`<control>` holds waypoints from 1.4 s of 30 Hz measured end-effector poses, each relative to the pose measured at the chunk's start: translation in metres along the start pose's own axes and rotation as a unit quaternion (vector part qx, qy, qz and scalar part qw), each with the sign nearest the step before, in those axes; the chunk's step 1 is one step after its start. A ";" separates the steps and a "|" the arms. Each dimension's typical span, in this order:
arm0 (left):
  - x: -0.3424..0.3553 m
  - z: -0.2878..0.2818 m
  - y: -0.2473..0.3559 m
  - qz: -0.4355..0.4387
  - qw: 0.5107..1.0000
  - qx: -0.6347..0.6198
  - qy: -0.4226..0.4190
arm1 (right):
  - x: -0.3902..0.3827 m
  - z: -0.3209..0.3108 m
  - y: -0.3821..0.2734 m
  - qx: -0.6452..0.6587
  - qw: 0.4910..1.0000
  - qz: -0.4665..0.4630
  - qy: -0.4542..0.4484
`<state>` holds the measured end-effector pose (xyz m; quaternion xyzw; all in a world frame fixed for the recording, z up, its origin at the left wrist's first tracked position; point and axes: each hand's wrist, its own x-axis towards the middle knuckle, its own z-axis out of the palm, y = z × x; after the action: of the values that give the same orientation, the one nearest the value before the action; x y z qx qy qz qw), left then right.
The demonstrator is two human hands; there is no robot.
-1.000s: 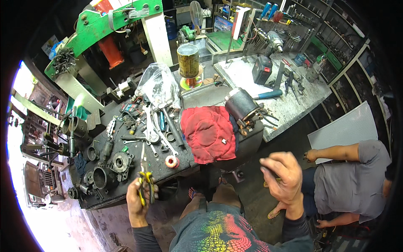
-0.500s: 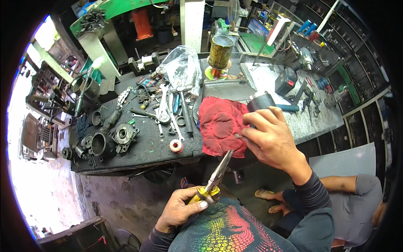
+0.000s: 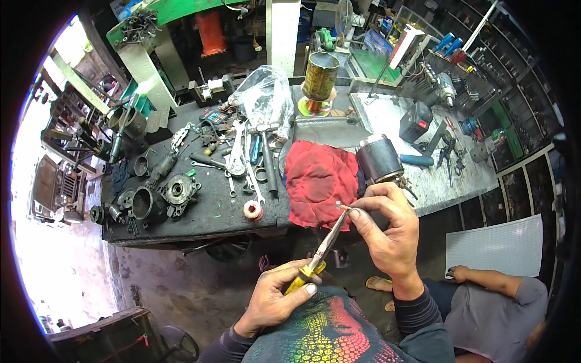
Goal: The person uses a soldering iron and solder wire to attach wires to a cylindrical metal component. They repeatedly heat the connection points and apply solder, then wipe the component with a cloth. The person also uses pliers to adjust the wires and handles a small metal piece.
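Observation:
My left hand is wrapped round the yellow handles of long-nose pliers, whose jaws point up and away from me. At the jaw tips is a small metal piece, pinched between the thumb and fingers of my right hand. It looks like a little terminal with a copper-coloured end, though it is too small to make out fully. Just beyond the hands a red cloth lies on the bench. A dark cylindrical motor housing rests to the right of the cloth, behind my right hand.
Wrenches, a hammer and a clear plastic bag crowd the bench's middle. Metal housings stand at left. A cordless tool battery is at right. Another person sits close on my right.
My right hand has come down and toward me, bringing the small metal piece to the pliers' tips. The motor housing now shows more fully. The other person's hand has come into view.

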<state>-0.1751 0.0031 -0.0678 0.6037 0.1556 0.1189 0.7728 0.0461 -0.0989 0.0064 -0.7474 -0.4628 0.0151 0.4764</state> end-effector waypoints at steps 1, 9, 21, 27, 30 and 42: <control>0.001 0.001 0.000 0.005 1.000 0.004 0.001 | -0.001 0.000 0.000 0.013 1.000 0.004 0.008; 0.005 -0.001 0.000 0.011 0.999 0.041 0.009 | -0.005 0.003 -0.003 -0.065 0.997 -0.019 0.028; 0.009 -0.015 0.004 0.015 0.999 0.048 -0.001 | -0.005 0.013 -0.006 -0.082 0.994 -0.043 0.061; 0.010 -0.022 0.005 0.032 0.998 0.062 0.001 | -0.004 0.014 -0.007 -0.106 0.989 -0.067 0.076; 0.011 -0.025 0.006 0.034 0.997 0.066 0.000 | -0.004 0.016 -0.008 -0.104 0.989 -0.064 0.077; 0.012 -0.037 0.006 0.026 0.997 0.070 -0.010 | -0.006 0.028 -0.012 -0.109 0.989 -0.046 0.090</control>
<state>-0.1782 0.0419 -0.0711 0.6613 0.1399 0.1216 0.7269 0.0213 -0.0817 -0.0026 -0.7711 -0.4504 -0.1248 0.4323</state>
